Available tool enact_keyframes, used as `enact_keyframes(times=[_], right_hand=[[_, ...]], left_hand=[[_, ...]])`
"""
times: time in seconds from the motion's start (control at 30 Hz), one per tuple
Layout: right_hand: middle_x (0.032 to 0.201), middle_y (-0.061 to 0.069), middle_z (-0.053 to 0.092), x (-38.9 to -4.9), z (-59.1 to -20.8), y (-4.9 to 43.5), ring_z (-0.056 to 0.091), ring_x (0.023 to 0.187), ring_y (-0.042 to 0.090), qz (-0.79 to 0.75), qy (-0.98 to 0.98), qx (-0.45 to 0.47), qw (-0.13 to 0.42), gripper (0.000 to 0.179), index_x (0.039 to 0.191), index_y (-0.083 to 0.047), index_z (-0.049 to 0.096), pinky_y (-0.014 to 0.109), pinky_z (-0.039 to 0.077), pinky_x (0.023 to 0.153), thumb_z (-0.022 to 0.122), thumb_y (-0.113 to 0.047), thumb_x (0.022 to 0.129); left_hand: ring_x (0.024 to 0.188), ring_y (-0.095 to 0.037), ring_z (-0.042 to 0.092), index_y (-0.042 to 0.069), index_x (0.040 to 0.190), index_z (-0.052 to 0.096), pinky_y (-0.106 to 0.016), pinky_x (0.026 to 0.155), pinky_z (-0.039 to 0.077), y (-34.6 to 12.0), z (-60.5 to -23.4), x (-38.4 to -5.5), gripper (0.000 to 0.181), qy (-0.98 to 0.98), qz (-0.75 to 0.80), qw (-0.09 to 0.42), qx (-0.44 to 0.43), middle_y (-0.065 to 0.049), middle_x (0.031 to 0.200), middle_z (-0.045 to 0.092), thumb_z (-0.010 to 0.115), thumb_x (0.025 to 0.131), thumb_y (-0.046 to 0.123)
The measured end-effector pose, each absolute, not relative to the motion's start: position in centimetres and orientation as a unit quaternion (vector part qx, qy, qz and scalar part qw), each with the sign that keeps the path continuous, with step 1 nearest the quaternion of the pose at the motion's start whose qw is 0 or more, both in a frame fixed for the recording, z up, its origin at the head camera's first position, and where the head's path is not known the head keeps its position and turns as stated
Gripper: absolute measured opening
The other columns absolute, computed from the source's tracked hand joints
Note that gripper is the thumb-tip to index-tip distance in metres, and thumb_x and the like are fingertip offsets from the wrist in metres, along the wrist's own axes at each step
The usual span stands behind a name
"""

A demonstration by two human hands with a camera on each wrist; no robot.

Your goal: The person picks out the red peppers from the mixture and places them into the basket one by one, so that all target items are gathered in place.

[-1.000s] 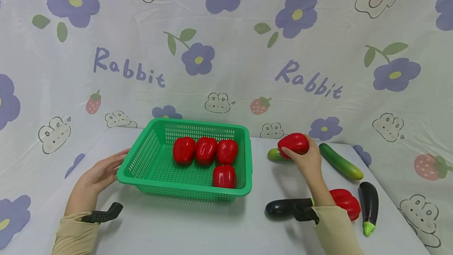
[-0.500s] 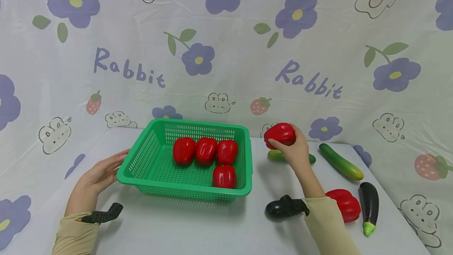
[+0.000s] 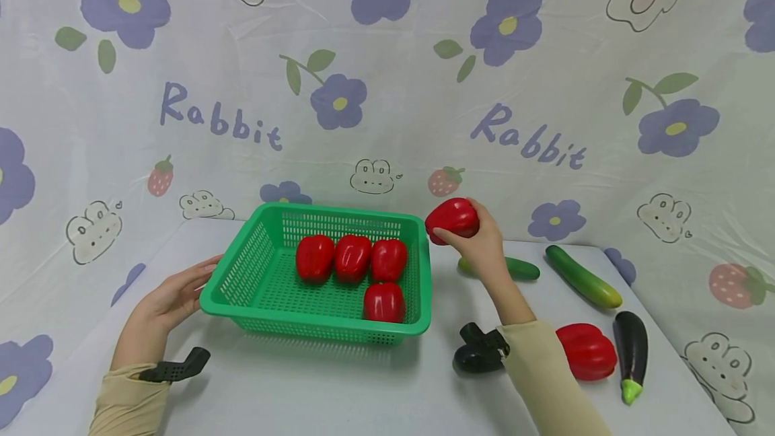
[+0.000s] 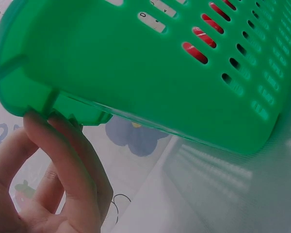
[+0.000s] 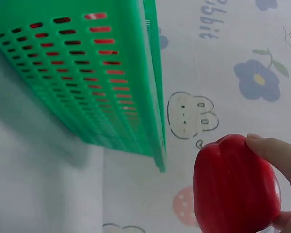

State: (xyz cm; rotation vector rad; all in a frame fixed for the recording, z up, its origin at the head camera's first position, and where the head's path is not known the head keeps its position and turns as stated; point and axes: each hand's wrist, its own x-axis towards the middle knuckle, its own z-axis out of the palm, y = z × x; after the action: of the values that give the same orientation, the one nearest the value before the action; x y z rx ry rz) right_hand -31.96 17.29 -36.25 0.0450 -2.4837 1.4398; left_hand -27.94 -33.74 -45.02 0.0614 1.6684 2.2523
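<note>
In the head view, a green plastic basket (image 3: 315, 330) holds several red bell peppers (image 3: 352, 258), mostly toward its right side. My left hand (image 3: 171, 296) is at the basket's left end; in the left wrist view its bent fingers (image 4: 63, 160) hold the rim. A red bell pepper (image 3: 454, 220) is raised just beyond the basket's right rim. My right hand (image 3: 484, 245) grips it between thumb and fingers. The right wrist view shows this pepper (image 5: 235, 187) apart from the basket wall (image 5: 87, 77).
On the white table's right lie a cucumber (image 3: 522, 269), a longer cucumber (image 3: 582, 276), another red bell pepper (image 3: 587, 352) and an eggplant (image 3: 631, 352). A second eggplant (image 3: 475, 359) lies partly behind the right wrist's black mount. A patterned cloth (image 3: 387, 73) hangs behind.
My right hand has carried the red bell pepper up and leftward, from above the nearer cucumber to beside the basket's right rim. The left hand and the basket stay in place.
</note>
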Motion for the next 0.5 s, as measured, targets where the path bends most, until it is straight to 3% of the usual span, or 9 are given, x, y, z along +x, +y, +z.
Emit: enact_keyframes(times=[0.5], right_hand=[[0.147, 0.015, 0.043, -32.5, -35.3, 14.0, 0.042, 0.135, 0.036, 0.497, -0.859, 0.060, 0.104, 0.084, 0.149, -0.011, 0.032, 0.052, 0.052, 0.098, 0.079, -0.024, 0.081]], left_hand=[[0.108, -0.003, 0.061, 0.032, 0.120, 0.067, -0.023, 0.088, 0.055, -33.9, -45.3, -28.2, 0.031, 0.596, 0.786, 0.163, 0.017, 0.021, 0.120, 0.065, 0.044, 0.105, 0.019]])
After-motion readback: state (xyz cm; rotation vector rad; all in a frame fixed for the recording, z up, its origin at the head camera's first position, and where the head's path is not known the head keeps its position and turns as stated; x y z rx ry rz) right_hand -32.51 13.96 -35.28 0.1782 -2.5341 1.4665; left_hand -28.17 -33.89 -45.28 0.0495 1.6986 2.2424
